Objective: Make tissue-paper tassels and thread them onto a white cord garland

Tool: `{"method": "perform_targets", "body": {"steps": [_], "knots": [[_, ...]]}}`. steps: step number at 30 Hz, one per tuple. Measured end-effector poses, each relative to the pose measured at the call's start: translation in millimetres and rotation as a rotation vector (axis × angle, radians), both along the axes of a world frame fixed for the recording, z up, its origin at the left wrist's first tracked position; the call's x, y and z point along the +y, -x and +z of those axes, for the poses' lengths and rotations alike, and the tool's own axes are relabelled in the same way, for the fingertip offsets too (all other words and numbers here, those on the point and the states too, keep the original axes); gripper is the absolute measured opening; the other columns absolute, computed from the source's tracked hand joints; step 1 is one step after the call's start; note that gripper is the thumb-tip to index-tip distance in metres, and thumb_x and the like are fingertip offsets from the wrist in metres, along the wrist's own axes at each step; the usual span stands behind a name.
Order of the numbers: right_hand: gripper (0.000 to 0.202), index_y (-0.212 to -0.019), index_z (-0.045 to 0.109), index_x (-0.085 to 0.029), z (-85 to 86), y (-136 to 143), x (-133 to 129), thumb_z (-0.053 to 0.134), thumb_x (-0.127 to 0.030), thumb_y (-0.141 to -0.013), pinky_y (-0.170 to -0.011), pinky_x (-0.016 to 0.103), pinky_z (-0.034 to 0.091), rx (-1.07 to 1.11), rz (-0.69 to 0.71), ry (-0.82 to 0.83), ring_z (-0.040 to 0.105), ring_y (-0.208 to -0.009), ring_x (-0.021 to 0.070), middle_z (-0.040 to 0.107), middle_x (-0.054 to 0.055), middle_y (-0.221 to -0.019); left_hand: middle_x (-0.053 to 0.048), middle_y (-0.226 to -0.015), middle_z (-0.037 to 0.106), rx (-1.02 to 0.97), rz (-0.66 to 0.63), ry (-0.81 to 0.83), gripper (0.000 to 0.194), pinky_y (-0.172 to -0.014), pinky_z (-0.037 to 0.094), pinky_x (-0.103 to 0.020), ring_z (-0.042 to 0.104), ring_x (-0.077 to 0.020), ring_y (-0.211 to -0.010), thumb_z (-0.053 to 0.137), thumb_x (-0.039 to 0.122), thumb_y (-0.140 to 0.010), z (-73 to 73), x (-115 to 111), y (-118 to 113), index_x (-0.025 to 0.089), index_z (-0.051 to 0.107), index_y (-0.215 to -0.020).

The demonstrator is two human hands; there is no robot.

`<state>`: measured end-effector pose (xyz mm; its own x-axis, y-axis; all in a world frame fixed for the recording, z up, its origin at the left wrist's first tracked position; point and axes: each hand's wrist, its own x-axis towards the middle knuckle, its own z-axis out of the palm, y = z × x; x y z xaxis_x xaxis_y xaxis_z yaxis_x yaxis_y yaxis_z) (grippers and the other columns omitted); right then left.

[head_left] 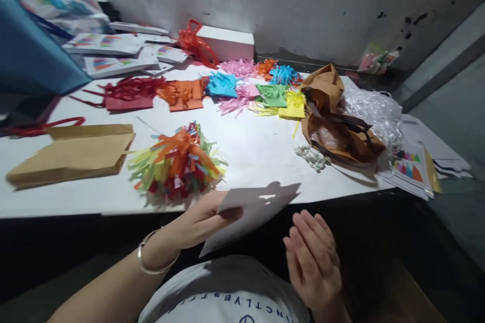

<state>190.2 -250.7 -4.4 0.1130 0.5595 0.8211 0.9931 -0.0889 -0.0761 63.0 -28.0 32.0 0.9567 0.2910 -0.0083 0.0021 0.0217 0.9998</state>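
A flat piece of card with a cut-out hanging slot near its top edge is in my left hand, thumb on its face, over the table's front edge. My right hand is to the right of the card and apart from it, fingers stretched and holding nothing. Just beyond my left hand a multicoloured bunch of paper tassels lies on the white table. To its left is a flat brown paper bag.
Cut tissue bundles, such as red and green, line the table's back. Printed packets and a white box are behind. At right are a brown bag, clear plastic and a tassel-print packet. A wall bounds the back.
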Motion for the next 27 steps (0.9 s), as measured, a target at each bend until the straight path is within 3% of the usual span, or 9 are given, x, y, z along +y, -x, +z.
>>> {"method": "perform_targets", "body": {"steps": [2,5,13,19,21,24,27], "knots": [[0.036,-0.126,0.06,-0.013,12.8,4.0,27.6,0.061,-0.008,-0.09,-0.103,0.045,0.051,0.011,0.079,0.047,0.061,-0.121,0.0246,0.071,0.011,-0.115,-0.005,-0.078,0.064,-0.06,-0.046,-0.17,0.017,-0.074,0.044,-0.025,0.049,-0.0176,-0.074,0.062,0.027,-0.088,1.5,-3.7,2.9,0.015,0.072,-0.081],[0.041,-0.13,0.057,-0.011,13.4,-0.5,52.7,0.058,-0.005,-0.09,-0.102,0.043,0.051,0.048,0.19,0.081,0.063,-0.118,0.0239,0.071,0.011,-0.114,-0.004,-0.072,0.059,-0.104,-0.026,-0.32,0.026,-0.068,0.042,-0.024,0.046,-0.0156,-0.068,0.054,0.031,-0.094,-3.6,-3.9,14.0,0.015,0.069,-0.081],[0.047,-0.135,0.055,-0.017,-7.8,0.1,72.5,0.059,-0.004,-0.09,-0.093,0.043,0.054,0.111,0.29,0.084,0.064,-0.108,0.0243,0.068,0.01,-0.11,-0.001,-0.065,0.051,-0.127,0.135,-0.366,0.032,-0.061,0.037,-0.023,0.04,-0.013,-0.06,0.049,0.034,-0.097,-15.4,1.5,37.0,0.016,0.065,-0.076],[0.024,-0.11,0.06,-0.016,4.9,7.9,80.8,0.063,-0.009,-0.088,-0.079,0.038,0.053,0.193,0.301,0.123,0.065,-0.087,0.0221,0.065,0.009,-0.091,-0.006,-0.076,0.066,-0.095,0.139,-0.46,0.028,-0.064,0.043,-0.023,0.056,-0.0155,-0.067,0.046,0.028,-0.098,-15.1,-0.1,39.2,0.016,0.071,-0.093],[0.017,-0.105,0.057,-0.015,16.1,6.9,80.7,0.061,-0.012,-0.089,-0.071,0.032,0.053,0.292,0.372,0.229,0.064,-0.08,0.0197,0.065,0.007,-0.087,-0.007,-0.079,0.07,-0.117,0.15,-0.489,0.027,-0.066,0.045,-0.023,0.061,-0.0164,-0.069,0.047,0.026,-0.098,-17.4,-2.8,38.3,0.017,0.072,-0.1],[0.012,-0.1,0.059,-0.019,33.4,-0.2,80.5,0.06,-0.016,-0.088,-0.063,0.026,0.051,0.42,0.424,0.535,0.065,-0.074,0.0174,0.067,0.003,-0.084,-0.009,-0.088,0.074,-0.13,0.163,-0.543,0.025,-0.07,0.048,-0.023,0.067,-0.0178,-0.076,0.051,0.026,-0.097,-23.4,-7.0,36.4,0.019,0.072,-0.11],[0.014,-0.087,0.065,-0.023,46.1,-10.1,83.0,0.07,-0.013,-0.078,-0.067,0.027,0.05,0.4,0.464,0.811,0.066,-0.077,0.0187,0.07,-0.001,-0.085,-0.009,-0.092,0.075,-0.159,0.182,-0.595,0.025,-0.073,0.051,-0.023,0.07,-0.0177,-0.08,0.058,0.027,-0.095,-30.4,-10.2,34.9,0.019,0.069,-0.115]]}}
